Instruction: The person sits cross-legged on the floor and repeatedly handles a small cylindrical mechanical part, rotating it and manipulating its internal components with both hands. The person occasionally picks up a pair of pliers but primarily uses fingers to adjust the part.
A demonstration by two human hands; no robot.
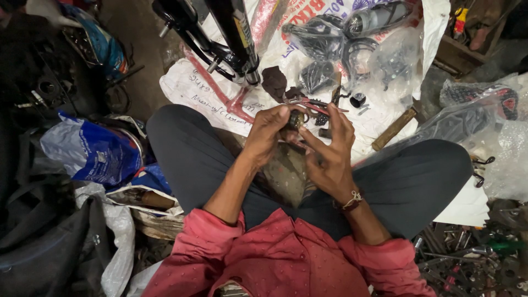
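Note:
I sit cross-legged on the floor with both hands raised between my knees. My left hand (268,131) grips a small dark metal part (296,119) between thumb and fingers. My right hand (330,147) is beside it, fingers spread, with the fingertips touching the same part from the right. Just beyond the hands lie red-handled pliers (311,103) and small dark bits on a white printed sack (209,91).
A black bicycle frame (231,38) lies at the top centre. Clear plastic bags of black parts (357,49) sit beyond it. A wooden-handled tool (394,128) lies to the right. A blue and white bag (91,151) is left; loose metal tools (467,258) are at the lower right.

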